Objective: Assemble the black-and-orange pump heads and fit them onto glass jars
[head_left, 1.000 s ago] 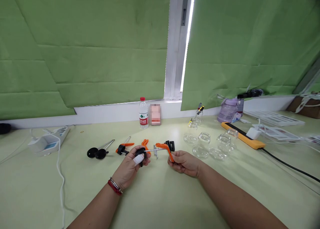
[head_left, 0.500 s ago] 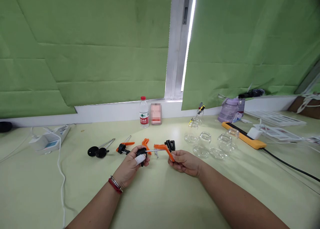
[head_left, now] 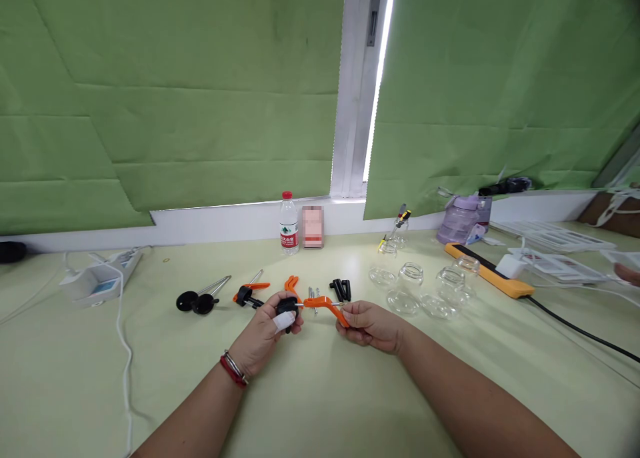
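My left hand [head_left: 267, 338], with a white bandage on one finger and a red band at the wrist, is closed round a black knob [head_left: 287, 306] at the end of a thin metal rod. My right hand [head_left: 373, 325] pinches an orange bent plastic piece [head_left: 327, 307] that sits on that rod, close to the knob. Just beyond my hands lie more parts: another orange piece [head_left: 291, 285], loose metal rods [head_left: 313, 294], small black parts [head_left: 341, 289], an assembled black-and-orange piece [head_left: 249, 293] and two black-knobbed rods [head_left: 196, 301].
Several clear glass jars [head_left: 413, 288] stand right of my hands. A water bottle [head_left: 287, 224] and small box sit by the window sill. A yellow-edged power strip [head_left: 487, 270] with a black cable lies at right, a white power strip [head_left: 97, 281] at left. Green blinds cover the window.
The orange piece has slid along the rod toward the black knob, so the bare rod between my hands is shorter. The small black parts now lie apart on the table behind it.
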{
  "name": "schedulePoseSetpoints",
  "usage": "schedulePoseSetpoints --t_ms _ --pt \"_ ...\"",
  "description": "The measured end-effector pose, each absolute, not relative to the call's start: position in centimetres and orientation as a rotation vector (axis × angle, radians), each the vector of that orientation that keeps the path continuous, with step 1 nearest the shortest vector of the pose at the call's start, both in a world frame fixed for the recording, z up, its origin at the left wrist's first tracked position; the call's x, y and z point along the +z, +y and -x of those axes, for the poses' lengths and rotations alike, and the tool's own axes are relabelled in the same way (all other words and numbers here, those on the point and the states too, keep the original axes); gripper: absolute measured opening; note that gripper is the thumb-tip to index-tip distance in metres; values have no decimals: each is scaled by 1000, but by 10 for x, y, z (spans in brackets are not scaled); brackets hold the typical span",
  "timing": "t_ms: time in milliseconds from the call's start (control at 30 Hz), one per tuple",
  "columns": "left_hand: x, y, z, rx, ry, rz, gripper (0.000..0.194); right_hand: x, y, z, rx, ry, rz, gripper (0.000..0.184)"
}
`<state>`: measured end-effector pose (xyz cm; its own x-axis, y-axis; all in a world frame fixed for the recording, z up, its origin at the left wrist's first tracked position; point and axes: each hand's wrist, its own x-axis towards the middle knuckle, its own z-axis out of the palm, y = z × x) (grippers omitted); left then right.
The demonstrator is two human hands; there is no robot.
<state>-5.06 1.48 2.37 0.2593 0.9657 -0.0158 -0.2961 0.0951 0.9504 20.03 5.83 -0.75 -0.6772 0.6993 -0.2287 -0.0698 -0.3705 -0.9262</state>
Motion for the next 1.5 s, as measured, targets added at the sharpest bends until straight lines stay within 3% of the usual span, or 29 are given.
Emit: schedulePoseSetpoints --t_ms 1500 --pt "23 9 44 967 841 -1203 45 -7 56 -196 2019 -1450 937 37"
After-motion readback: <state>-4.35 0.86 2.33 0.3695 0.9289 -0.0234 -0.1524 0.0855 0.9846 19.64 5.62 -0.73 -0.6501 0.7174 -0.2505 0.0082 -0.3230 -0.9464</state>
